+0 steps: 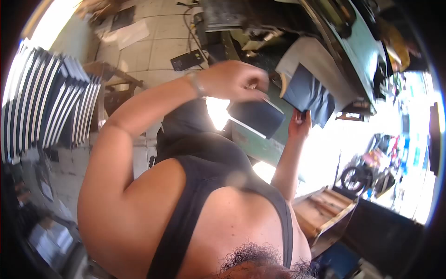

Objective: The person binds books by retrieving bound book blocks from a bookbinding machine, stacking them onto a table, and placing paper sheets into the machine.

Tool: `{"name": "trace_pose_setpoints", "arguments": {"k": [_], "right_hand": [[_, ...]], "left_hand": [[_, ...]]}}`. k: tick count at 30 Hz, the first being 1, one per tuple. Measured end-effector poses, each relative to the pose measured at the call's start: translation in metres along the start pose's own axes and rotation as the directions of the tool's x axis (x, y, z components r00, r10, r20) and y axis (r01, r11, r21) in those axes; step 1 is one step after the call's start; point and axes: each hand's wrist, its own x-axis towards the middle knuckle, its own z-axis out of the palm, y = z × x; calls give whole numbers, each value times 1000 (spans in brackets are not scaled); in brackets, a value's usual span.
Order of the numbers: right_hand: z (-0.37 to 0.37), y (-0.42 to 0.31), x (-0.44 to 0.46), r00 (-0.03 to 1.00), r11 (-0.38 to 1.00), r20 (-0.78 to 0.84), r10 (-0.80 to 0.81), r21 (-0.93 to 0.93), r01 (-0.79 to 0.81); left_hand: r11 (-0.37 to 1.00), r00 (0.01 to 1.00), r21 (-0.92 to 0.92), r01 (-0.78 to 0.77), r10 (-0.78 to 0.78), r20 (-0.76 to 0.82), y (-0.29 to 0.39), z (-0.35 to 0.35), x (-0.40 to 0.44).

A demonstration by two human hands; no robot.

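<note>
My left hand (237,80), blurred by motion and wearing a wrist band, has its fingers curled together. Just below it is a dark-covered book (257,117) with a white page edge; whether the fingertips touch it is unclear. What the curled fingers hold, if anything, is hidden. On the right, my right hand (300,123) pinches the lower edge of a dark, creased, shiny cover (310,95) between thumb and fingers. Behind that cover is a pale grey sheet (297,53). A green surface (258,142) shows beneath the book.
Tall stacks of dark books (46,100) with white page edges stand at the left. A black box (187,60) and a paper sheet (133,35) lie on the tiled floor. A green machine or bench (360,51) borders the upper right. A wooden drawer-like tray (325,209) is lower right.
</note>
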Motion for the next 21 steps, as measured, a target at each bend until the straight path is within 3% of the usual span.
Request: {"name": "trace_pose_setpoints", "arguments": {"k": [4, 6, 9, 12, 15, 16, 18, 21], "right_hand": [[-12, 4, -37, 993, 996, 112, -22, -78, 31], [4, 15, -64, 999, 995, 29, -43, -89, 46], [-2, 29, -82, 999, 994, 7, -37, -99, 38], [-1, 37, -96, 999, 991, 15, -32, -132, 34], [-31, 62, -104, 987, 988, -161, 25, -146, -49], [-39, 66, -102, 935, 968, -340, 105, -182, -175], [-52, 71, -98, 721, 888, -659, 211, -178, -423], [-58, 61, -80, 868, 658, -491, -71, -677, -329]], "left_hand": [[860, 955, 421, 288, -287, -68, -119, 26, -74], [770, 884, 494, 404, -468, 7, -139, 41, -104], [739, 826, 455, 497, -563, 12, -168, 74, -142], [685, 841, 533, 497, -532, -101, -152, 95, -149], [702, 838, 489, 518, -530, -126, -151, 97, -146], [709, 839, 478, 519, -529, -127, -150, 96, -147], [723, 845, 459, 517, -515, -141, -151, 94, -151], [733, 851, 447, 514, -500, -160, -156, 95, -153]]}}
